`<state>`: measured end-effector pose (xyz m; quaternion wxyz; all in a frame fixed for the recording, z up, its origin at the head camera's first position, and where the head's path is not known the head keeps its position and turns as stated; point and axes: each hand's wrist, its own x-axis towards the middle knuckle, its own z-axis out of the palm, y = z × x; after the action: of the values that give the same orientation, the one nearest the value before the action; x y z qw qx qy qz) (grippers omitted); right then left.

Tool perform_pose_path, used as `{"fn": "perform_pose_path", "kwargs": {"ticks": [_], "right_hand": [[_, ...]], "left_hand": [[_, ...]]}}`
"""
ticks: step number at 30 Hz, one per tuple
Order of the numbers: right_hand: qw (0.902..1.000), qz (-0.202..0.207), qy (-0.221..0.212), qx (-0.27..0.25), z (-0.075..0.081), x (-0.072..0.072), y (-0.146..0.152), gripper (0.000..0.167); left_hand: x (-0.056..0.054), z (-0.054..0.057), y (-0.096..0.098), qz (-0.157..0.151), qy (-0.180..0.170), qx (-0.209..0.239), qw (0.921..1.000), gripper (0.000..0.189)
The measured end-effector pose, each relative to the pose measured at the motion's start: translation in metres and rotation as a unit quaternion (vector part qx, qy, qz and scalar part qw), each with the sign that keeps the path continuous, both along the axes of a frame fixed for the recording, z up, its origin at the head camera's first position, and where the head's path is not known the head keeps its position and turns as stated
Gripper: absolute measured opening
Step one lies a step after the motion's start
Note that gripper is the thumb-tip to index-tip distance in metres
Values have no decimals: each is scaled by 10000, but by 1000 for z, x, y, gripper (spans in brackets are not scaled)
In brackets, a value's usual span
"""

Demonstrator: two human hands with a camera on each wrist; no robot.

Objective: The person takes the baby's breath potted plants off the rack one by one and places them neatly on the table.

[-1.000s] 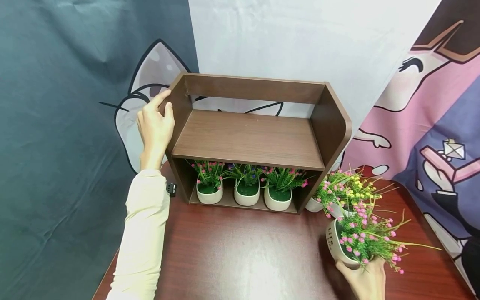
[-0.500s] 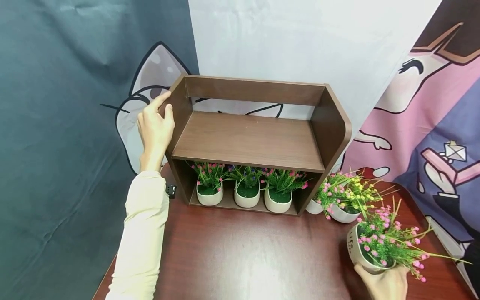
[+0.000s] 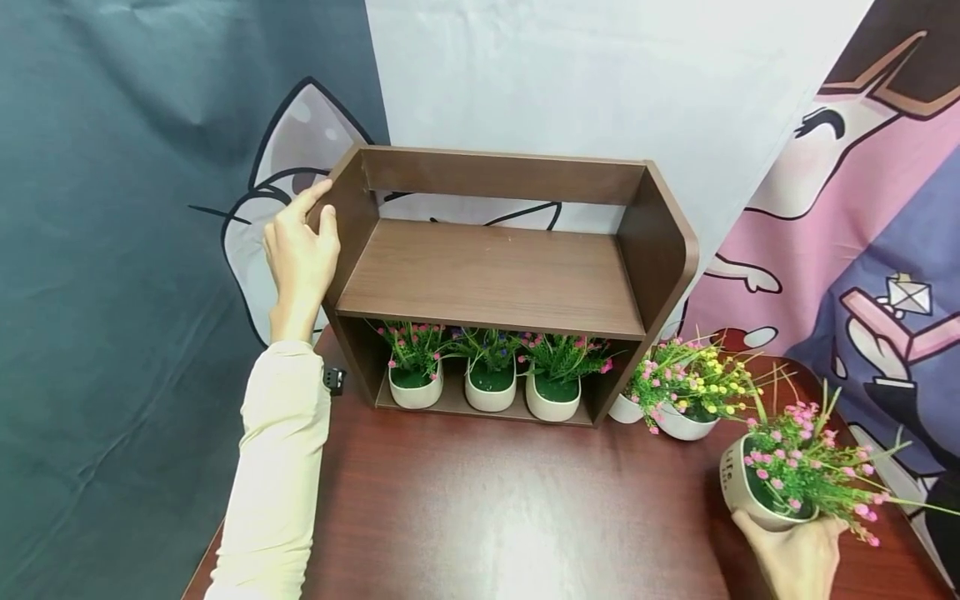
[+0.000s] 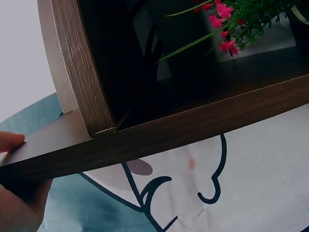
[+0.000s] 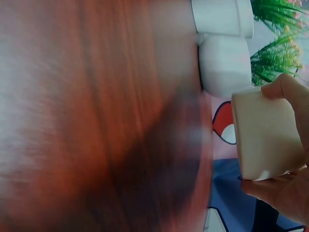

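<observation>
My left hand (image 3: 302, 250) grips the upper left side panel of a brown two-tier wooden shelf (image 3: 495, 271). In the left wrist view, fingers (image 4: 12, 141) and thumb show on opposite faces of that panel. At the right, my right hand (image 3: 798, 550) holds a potted plant with pink flowers (image 3: 806, 454), tilted, its white pot marked with lettering. The right wrist view shows the pot (image 5: 268, 133) between thumb and fingers, apart from the tabletop. Three potted plants stand in the lower tier: a left one (image 3: 416, 387), a middle one (image 3: 491, 385) and a right one (image 3: 553, 392).
Right of the shelf, a pot with pink flowers (image 3: 626, 408) and one with yellow flowers (image 3: 686, 422) stand close together on the reddish-brown table (image 3: 525, 500). A printed cloth backdrop (image 3: 600, 75) hangs behind. The table's right edge lies near my right hand.
My right hand has carried the pink-flowered plant to the right, away from the shelf, uncovering the yellow-flowered pot. The left hand has kept its place on the side panel.
</observation>
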<state>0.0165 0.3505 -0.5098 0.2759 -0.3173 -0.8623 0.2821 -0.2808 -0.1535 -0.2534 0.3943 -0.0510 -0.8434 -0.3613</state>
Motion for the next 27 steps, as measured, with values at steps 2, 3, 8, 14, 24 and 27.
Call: {"fn": "perform_pose_path", "kwargs": {"ticks": [2,3,8,14,24,27], "right_hand": [[9999,12,117,-2,-2,-4,6,94],[9998,19,199,-31,-3,-5,9,93],[9994,-41,258,-237,-8,-17,25,99],[9993,65,201,-319,-12,-35,37,101],[9995,221,96,-200,-20,-59,52,99],[9995,175,8,-278,-26,-64,58,100]], "left_hand": [[-1,-2,0,2,-5,-9,10000,31],[-1,-2,0,0,-13,-13,10000,31],[2,2,4,21,-62,-12,10000,31],[2,3,2,87,-78,-63,9999,32],[-1,4,1,83,-11,-111,9999,32],[-2,2,0,82,0,-113,9999,32]]}}
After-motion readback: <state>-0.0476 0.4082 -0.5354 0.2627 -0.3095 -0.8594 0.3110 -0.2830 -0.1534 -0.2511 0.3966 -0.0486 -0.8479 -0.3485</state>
